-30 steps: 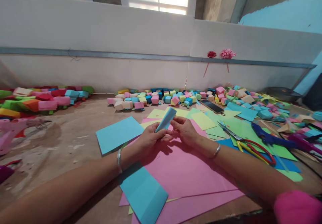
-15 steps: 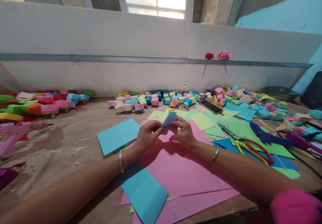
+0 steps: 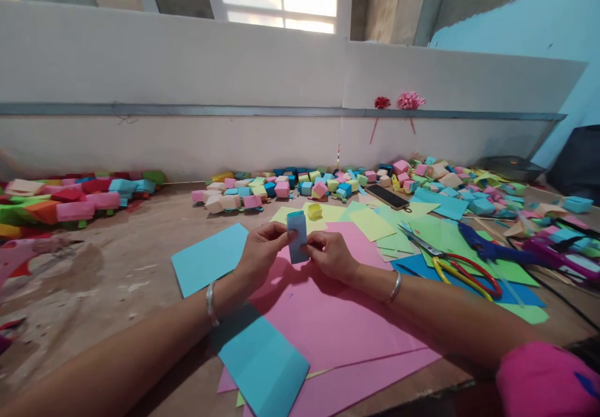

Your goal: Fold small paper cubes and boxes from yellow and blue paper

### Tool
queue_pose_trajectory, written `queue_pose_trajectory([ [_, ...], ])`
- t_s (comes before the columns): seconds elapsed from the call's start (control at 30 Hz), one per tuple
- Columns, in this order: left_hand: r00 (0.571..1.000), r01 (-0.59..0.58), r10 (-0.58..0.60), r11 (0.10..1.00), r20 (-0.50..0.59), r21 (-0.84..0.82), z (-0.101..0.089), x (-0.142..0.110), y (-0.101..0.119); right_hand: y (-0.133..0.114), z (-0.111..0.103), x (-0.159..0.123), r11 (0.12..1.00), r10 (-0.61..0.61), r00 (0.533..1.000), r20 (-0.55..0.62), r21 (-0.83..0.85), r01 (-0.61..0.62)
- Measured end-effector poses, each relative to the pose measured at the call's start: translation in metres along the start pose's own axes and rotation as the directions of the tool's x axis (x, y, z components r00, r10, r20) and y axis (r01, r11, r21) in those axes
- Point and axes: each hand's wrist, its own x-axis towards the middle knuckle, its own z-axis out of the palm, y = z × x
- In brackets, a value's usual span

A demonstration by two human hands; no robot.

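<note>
Your left hand (image 3: pixel 263 249) pinches the blue strip (image 3: pixel 297 236) by its left edge; your right hand (image 3: pixel 332 256) pinches it lower, by the right edge. The strip stands between them above the pink sheet (image 3: pixel 344 322), long axis near upright, both hands touching it.

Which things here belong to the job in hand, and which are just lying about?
Likely in the job:
folded blue paper, pinched by left hand and right hand
loose blue sheets, similar colour

Probably just lying about, untouched:
phone
scissors
pink glue gun
pink pom-pom
</note>
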Motion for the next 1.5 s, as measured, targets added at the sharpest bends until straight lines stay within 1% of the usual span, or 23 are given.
queue_pose_trajectory([
  [0.13,0.999,-0.037,0.037,0.999,-0.028,-0.007,-0.001,0.004,0.006,0.001,0.001,0.0,0.999,-0.032,0.999,-0.004,-0.026,0.032],
  [0.23,0.997,-0.059,0.056,0.997,-0.059,-0.053,0.0,0.005,0.007,0.001,0.002,0.001,0.999,-0.036,0.999,0.011,-0.026,0.037],
  [0.4,1.0,-0.015,0.012,0.991,-0.026,-0.132,-0.001,0.007,0.003,0.002,0.004,0.001,0.999,-0.003,0.998,0.069,-0.04,0.006],
  [0.5,0.999,-0.041,0.039,0.994,-0.02,-0.105,-0.006,0.01,0.004,0.003,0.005,0.0,1.0,0.01,0.996,0.086,-0.03,-0.008],
  [0.63,0.991,-0.125,0.126,0.992,-0.051,0.025,-0.012,0.016,0.005,0.003,0.005,-0.003,1.0,0.011,0.996,0.089,-0.013,-0.01],
  [0.7,0.982,-0.151,0.158,0.986,-0.105,0.076,-0.014,0.019,0.003,0.001,0.005,-0.003,1.0,-0.012,0.998,0.058,-0.024,0.013],
  [0.8,0.967,-0.173,0.188,0.98,-0.173,0.095,-0.015,0.022,-0.003,-0.001,0.004,-0.002,1.0,0.001,0.999,-0.05,-0.003,-0.001],
  [0.87,0.97,-0.16,0.183,0.977,-0.163,0.142,-0.015,0.023,-0.007,-0.002,0.002,0.001,0.999,0.039,0.991,-0.128,0.029,-0.036],
  [0.9,0.973,-0.15,0.182,0.966,-0.141,0.21,-0.015,0.023,-0.008,-0.002,0.0,0.002,0.998,0.056,0.985,-0.162,0.028,-0.052],
  [0.97,0.982,-0.135,0.175,0.914,-0.072,0.383,-0.015,0.023,-0.008,0.0,-0.003,0.005,0.997,0.078,0.972,-0.222,-0.009,-0.082],
  [1.03,0.991,-0.119,0.133,0.857,0.007,0.501,-0.014,0.022,-0.005,0.002,-0.006,0.008,0.991,0.097,0.96,-0.264,-0.069,-0.119],
  [1.13,0.996,-0.049,0.006,0.864,0.087,0.5,-0.013,0.019,0.003,0.007,-0.009,0.011,0.978,0.134,0.95,-0.28,-0.118,-0.173],
  [1.2,0.993,-0.017,-0.042,0.87,0.109,0.493,-0.011,0.017,0.008,0.008,-0.01,0.012,0.971,0.149,0.953,-0.262,-0.145,-0.192],
  [1.27,0.988,-0.002,-0.08,0.846,0.131,0.534,-0.009,0.015,0.011,0.009,-0.009,0.012,0.965,0.151,0.962,-0.228,-0.175,-0.193],
  [1.4,0.962,0.011,-0.199,0.713,0.188,0.701,-0.009,0.014,0.008,0.009,-0.009,0.011,0.946,0.138,0.981,-0.135,-0.275,-0.171],
  [1.5,0.95,0.008,-0.244,0.636,0.192,0.772,-0.01,0.014,0.004,0.011,-0.01,0.01,0.916,0.138,0.99,-0.033,-0.375,-0.141],
])
